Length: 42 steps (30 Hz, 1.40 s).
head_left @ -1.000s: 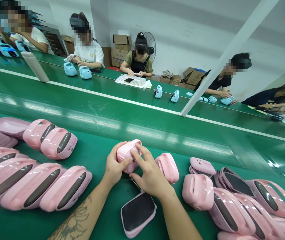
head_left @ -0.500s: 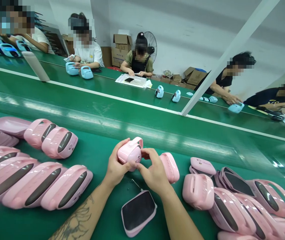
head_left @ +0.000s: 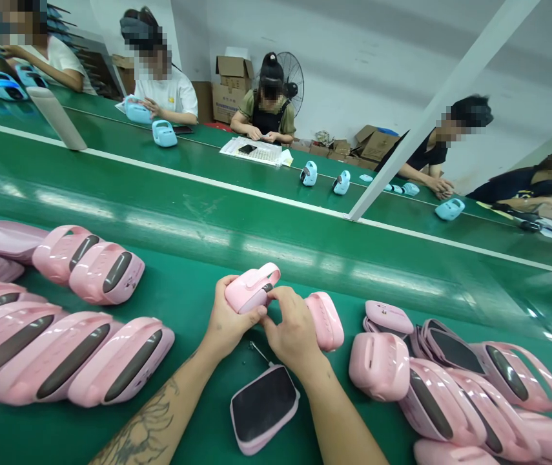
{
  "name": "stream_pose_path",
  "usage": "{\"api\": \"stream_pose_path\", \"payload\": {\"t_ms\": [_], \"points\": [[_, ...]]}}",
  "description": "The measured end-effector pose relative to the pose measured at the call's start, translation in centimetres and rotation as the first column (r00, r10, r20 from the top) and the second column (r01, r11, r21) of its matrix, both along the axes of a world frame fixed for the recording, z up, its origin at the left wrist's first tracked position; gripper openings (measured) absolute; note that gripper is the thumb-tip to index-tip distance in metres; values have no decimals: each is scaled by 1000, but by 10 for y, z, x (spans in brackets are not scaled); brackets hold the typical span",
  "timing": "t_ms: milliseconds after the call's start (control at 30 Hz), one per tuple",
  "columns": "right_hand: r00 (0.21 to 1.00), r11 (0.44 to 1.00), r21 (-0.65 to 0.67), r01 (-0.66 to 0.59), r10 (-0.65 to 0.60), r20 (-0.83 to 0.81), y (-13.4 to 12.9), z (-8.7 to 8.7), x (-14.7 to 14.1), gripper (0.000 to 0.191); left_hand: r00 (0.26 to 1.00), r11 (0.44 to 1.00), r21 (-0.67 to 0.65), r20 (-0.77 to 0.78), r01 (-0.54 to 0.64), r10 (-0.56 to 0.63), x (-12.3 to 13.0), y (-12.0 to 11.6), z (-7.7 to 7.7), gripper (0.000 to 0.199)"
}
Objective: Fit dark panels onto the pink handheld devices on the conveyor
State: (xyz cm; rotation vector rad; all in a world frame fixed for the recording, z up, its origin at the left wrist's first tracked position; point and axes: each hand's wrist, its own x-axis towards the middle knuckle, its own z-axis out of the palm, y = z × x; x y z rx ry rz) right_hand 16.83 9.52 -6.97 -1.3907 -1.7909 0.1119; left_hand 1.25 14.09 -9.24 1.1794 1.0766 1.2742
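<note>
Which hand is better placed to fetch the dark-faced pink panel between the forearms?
Probably the right hand. The left hand cups the pink casing, seeming to support it; the right is only at the casing's edge and sits nearer the dark-faced pink panel.

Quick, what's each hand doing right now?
Left hand: closed around a pink handled case.
Right hand: curled, fingertips at the case's edge; whether it's gripping can't be told.
</note>
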Motion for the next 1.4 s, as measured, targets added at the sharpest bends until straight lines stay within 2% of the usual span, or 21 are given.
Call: {"api": "stream_pose_path", "payload": {"t_ms": [167, 300, 400, 467, 533, 600, 667, 733, 800, 867, 967, 1033, 1100, 1267, 1400], "points": [[999, 996, 84, 9, -13, 48, -1, 1, -4, 19, 999, 1000, 12, 36, 6, -6, 2, -3, 6, 77], [999, 994, 105, -39, 40, -2, -1, 8, -2, 18, 1000, 996, 89, -19, 6, -5, -6, 3, 5, 75], [984, 995, 36, -93, 98, -148, -1, 14, 4, 15, 999, 989, 143, -37, 38, -33, -12, 7, 4, 74], [968, 999, -9, -37, 34, -249, -1, 17, 7, 12, 997, 985, 151, 0, 83, -84, -13, 8, 4, 74], [951, 997, -52, 62, -75, -299, -1, 17, 9, 24, 987, 979, 149, 56, 141, -151, -15, 8, 3, 74], [936, 991, -110, 80, -113, -334, -1, 16, 11, 43, 971, 970, 145, 109, 194, -211, -16, 8, 0, 75], [913, 981, -193, 9, -87, -399, -1, 15, 13, 59, 963, 965, 148, 132, 215, -235, -18, 9, -4, 77], [881, 959, -270, -83, -56, -469, -2, 14, 14, 68, 967, 969, 175, 154, 175, -203, -18, 11, -8, 75], [859, 938, -324, -125, -61, -508, -2, 14, 14, 65, 968, 973, 200, 197, 117, -157, -17, 14, -9, 68], [848, 921, -370, -122, -97, -521, -1, 15, 13, 52, 965, 975, 194, 215, 110, -152, -15, 16, -8, 55], [832, 895, -443, -44, -212, -512, 1, 17, 10, 33, 976, 977, 171, 150, 129, -155, -11, 17, -6, 45], [825, 875, -483, -12, -264, -500, 2, 18, 9, 29, 984, 975, 184, 105, 120, -141, -11, 16, -5, 45], [827, 875, -483, -2, -270, -493, 3, 17, 9, 27, 987, 967, 209, 40, 146, -157, -12, 14, -4, 50], [844, 922, -381, 68, -257, -472, 4, 15, 10, 24, 962, 960, 183, -212, 211, -171, -11, 9, 0, 73], [849, 909, -414, 54, -260, -461, 2, 19, 11, 36, 944, 958, 238, -320, 162, -80, -11, 8, 4, 66]]}}
